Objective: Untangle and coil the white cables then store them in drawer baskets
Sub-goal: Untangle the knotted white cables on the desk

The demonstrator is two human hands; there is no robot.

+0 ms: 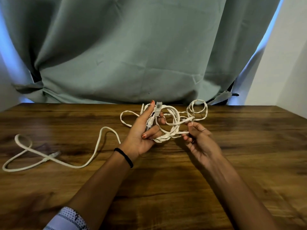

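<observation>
The white cable tangle (167, 123) sits just above the middle of the frame, half in my hands, half trailing onto the wooden table (182, 180). My left hand (142, 135) is palm-up under it, fingers curled round a bundle of loops, with two plug ends (156, 113) standing up between my fingers and thumb. My right hand (199, 140) is just right of it, thumb and fingertips pinching a strand where another connector (187, 120) pokes out. Behind that, toward the upper right of the knot, loose rings of cable (197, 108) lie on the table near its far edge. One long cable run (93, 155) snakes off to the lower left, crossing itself in a loop with a plug (55, 154) at the crossing. Black hair tie (124, 156) on my left wrist, ring (203, 129) on my right hand. A grey-green curtain (132, 47) fills the top of the frame.
</observation>
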